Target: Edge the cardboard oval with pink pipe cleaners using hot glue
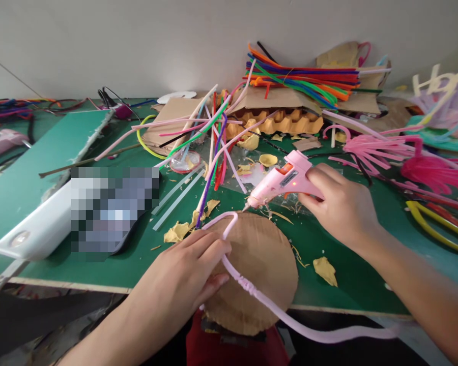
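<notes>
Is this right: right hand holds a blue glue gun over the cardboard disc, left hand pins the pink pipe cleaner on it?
Not quite. The head view shows the glue gun in the right hand is pink, not blue. The rest holds: its nozzle is at the cardboard disc, and the left hand presses the pink pipe cleaner onto it.

Your right hand [341, 208] grips the pink plastic glue gun [280, 182], nozzle at the far edge of the round brown cardboard disc [255, 274]. Your left hand [183, 274] pins the looped pale-pink pipe cleaner [252, 292] on it.
</notes>
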Tool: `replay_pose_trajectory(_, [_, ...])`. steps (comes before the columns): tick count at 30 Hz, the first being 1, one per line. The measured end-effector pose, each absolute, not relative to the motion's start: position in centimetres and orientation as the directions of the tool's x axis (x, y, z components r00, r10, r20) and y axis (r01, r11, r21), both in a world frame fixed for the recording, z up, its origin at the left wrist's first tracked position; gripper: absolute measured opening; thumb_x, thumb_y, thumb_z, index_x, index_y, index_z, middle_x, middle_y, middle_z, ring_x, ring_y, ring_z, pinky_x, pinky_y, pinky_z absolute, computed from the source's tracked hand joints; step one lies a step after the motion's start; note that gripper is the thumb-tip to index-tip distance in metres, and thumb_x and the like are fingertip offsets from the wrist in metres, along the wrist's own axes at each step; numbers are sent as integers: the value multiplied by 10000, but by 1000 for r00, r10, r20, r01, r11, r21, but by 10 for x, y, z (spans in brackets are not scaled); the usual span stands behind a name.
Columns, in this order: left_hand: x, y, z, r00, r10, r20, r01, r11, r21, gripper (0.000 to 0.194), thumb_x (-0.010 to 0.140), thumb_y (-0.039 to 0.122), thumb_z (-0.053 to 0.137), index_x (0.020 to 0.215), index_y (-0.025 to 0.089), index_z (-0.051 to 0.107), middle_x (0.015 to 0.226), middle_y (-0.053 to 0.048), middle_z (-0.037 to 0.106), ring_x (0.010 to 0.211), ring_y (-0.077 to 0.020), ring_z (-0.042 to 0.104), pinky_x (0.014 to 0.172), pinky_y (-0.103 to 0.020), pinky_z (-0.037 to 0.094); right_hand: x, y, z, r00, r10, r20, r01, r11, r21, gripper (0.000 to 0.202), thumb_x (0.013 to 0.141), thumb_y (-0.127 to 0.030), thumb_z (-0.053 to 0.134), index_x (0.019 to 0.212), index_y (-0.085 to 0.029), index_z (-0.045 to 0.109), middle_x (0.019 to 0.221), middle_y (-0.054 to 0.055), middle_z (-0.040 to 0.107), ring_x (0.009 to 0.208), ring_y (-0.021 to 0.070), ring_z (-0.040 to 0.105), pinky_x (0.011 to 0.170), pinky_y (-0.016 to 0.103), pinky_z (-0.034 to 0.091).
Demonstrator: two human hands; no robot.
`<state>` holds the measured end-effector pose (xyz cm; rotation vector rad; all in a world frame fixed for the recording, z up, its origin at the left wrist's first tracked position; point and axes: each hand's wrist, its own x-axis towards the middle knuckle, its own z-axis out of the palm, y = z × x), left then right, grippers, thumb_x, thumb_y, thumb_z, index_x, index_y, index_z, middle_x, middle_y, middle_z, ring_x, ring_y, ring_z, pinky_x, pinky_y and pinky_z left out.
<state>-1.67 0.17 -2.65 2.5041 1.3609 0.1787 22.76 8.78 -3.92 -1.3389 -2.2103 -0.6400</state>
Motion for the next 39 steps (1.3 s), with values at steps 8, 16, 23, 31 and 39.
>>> replay_pose_trajectory(8, [-17,2,-27,534,844,-39,815,-503,287,168,776,128,462,902,186,556,996,-64,640,934,-204,602,736,-300,534,228,88,-40,-397,685,610,906,400,140,111,735,-193,489,808,-184,574,730,26,590,538,119,499,407,228,283])
replay_pose_trajectory(16, [-18,1,-27,538,843,-16,803,-507,313,217,755,83,462,932,183,538,1052,-78,623,987,-214,584,749,-318,534,228,87,-38,-428,636,642,888,429,166,131,721,-273,539,805,-172,545,722,23,581,537,116,499,402,223,293])
replay_pose_trajectory(23, [-17,0,-27,526,850,-20,808,-492,324,220,748,77,482,926,193,538,1037,-65,629,983,-206,586,759,-311,531,227,86,-36,-391,652,649,908,389,157,180,713,-344,535,758,-171,511,707,28,562,544,121,501,409,225,294])
replay_pose_trajectory(31, [-17,2,-26,534,845,-21,811,-504,298,216,754,86,480,936,184,541,1048,-74,629,990,-215,586,762,-321,531,230,90,-39,-410,673,615,901,404,159,148,719,-307,500,743,-162,516,718,36,569,508,111,473,388,218,257])
replay_pose_trajectory(39, [-17,0,-27,535,845,-7,806,-509,302,214,762,83,483,946,182,528,1062,-82,625,1004,-218,582,770,-326,532,231,90,-40,-421,686,594,901,391,187,142,725,-294,498,768,-160,513,743,43,586,492,109,456,391,220,243])
